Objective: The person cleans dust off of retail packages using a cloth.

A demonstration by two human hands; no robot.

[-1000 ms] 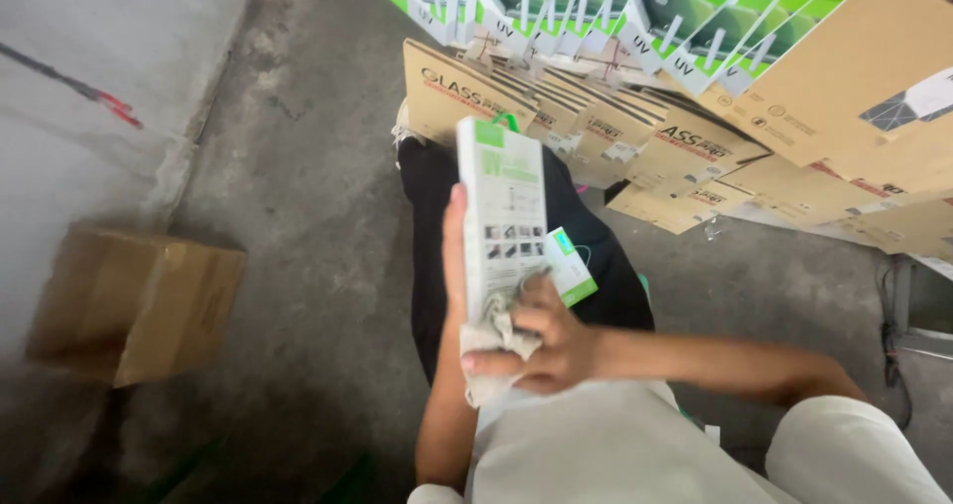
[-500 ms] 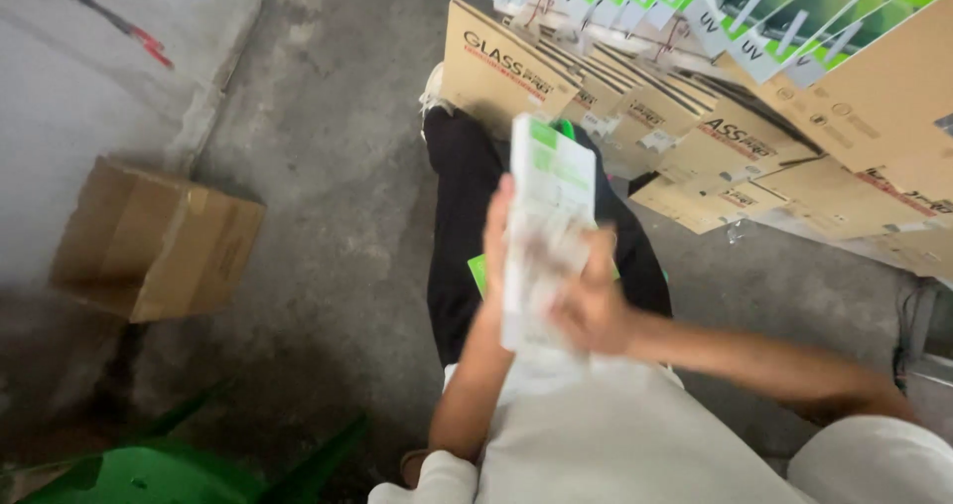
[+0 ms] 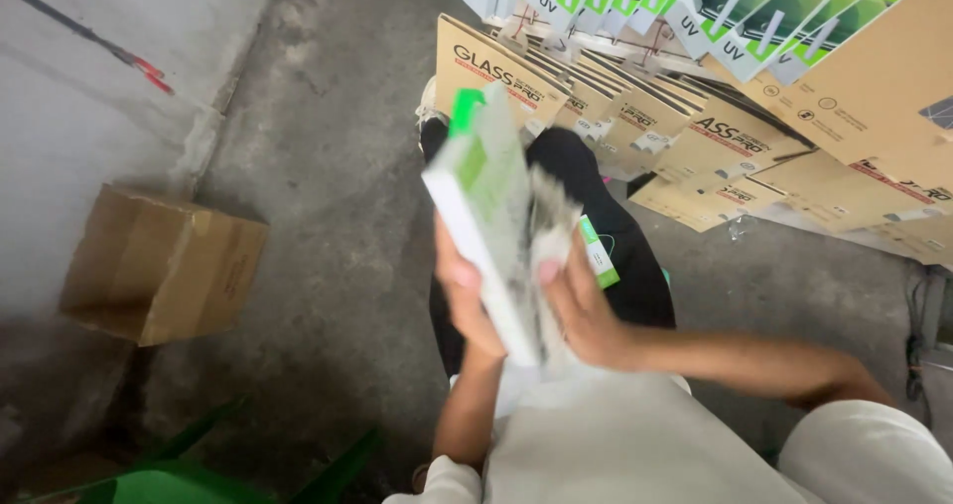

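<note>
while the left hand (image 3: 465,290) grips a tilted white-and-green box (image 3: 484,206), the right hand (image 3: 586,310) presses a grey cloth (image 3: 549,228) against it.

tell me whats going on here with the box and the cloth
A seated person holds a flat white and green box up over their lap in the left hand. The right hand presses a pale cloth against its face. The box is blurred and tilted. A smaller white and green packet lies on the dark trouser leg. Rows of brown flat boxes lean on the concrete floor ahead, and a brown carton sits by the wall.
</note>
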